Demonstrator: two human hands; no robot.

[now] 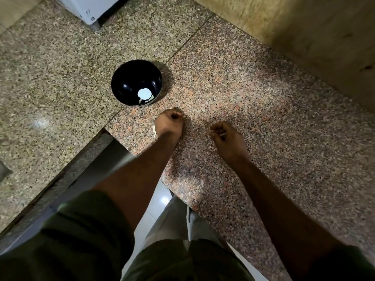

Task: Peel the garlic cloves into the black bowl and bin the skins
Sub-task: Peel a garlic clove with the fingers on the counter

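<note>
The black bowl (136,83) stands on the granite counter, left of centre, with a few pale peeled garlic cloves (146,101) at its bottom beside a bright round reflection. Just below and to the right of the bowl, my left hand (170,123) is curled low over the counter. A pale scrap of garlic skin (154,131) sticks out at its left side. My right hand (226,137) is curled a short way to the right and pinches a small pale bit of skin (222,134) between fingertips. No bin is in view.
The speckled granite counter (263,110) forms a corner around me, and its edge (121,142) runs just left of my left wrist. A white appliance (91,11) stands at the back left. A tan wall (304,27) borders the counter at the right.
</note>
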